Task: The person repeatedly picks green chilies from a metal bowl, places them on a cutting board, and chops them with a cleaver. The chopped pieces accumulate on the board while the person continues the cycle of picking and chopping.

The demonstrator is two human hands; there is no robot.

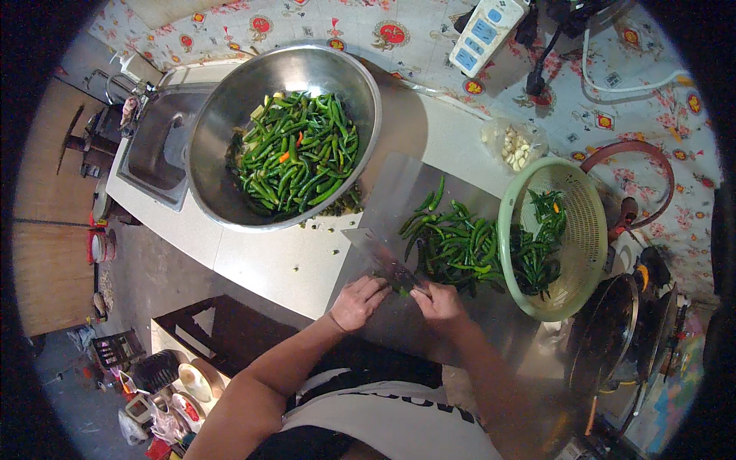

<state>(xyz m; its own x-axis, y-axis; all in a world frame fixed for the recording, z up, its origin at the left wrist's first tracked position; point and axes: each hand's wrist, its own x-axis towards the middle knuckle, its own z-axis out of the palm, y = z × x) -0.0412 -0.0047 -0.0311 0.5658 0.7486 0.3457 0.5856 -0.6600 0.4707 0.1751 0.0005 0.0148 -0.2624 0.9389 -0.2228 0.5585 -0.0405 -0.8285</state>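
My right hand (441, 301) grips the handle of a kitchen knife (382, 257), whose broad blade points up and left over a grey metal board (379, 204). Close to the blade, the curled fingers of my left hand (359, 302) press on green chili peppers, mostly hidden by hand and blade. A heap of green chilies (460, 238) lies on the board to the right. Beyond it, a pale green plastic colander (506, 253) holds more chilies. The large steel bowl (368, 121) at the upper left is filled with green chilies and a few orange pieces.
A plastic bag of peeled garlic cloves (516, 148) stands behind the colander. Small stem bits are scattered on the white countertop (247, 253) beside the bowl. A steel sink (152, 155) is at the far left, dark pans (604, 328) at the right, and a power strip (487, 35) on the wall.
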